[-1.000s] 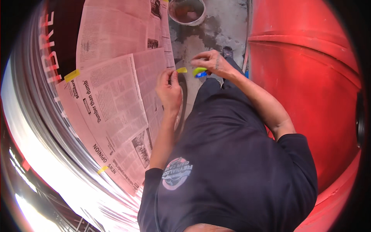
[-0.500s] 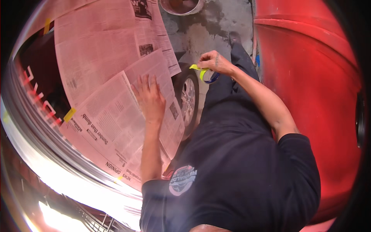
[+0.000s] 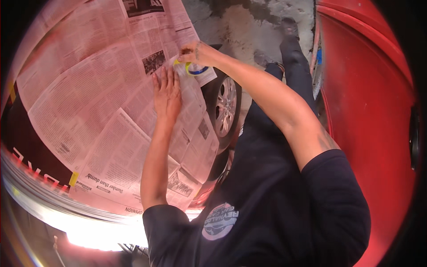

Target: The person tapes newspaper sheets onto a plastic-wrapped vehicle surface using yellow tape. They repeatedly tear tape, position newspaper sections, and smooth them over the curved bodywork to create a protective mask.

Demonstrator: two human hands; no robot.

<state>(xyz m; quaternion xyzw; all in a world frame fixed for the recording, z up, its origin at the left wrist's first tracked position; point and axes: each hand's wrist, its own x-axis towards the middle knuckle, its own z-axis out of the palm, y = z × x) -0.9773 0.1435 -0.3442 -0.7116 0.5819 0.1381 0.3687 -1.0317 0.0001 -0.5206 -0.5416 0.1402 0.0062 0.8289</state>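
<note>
My left hand (image 3: 167, 99) lies flat on the newspaper sheets (image 3: 89, 89), with the fingers straight and close together; it grasps nothing. The sheets spread under this palm and far to its left, over the car body. My right hand (image 3: 198, 53) is bent over the roll of tape (image 3: 199, 72) and grasps it; the roll, which is yellow-green with a blue inner part, hangs just below these fingers. It is near the left fingertips, a little to their right. How exactly the right thumb presses, I cannot tell. The wheel (image 3: 226, 107) is to the right of my left hand and below my right one. Down and left from my left hand, a yellow tape piece (image 3: 74, 179) sits at the paper's edge. Well to the right of both hands there is a red surface (image 3: 369, 111).
</note>
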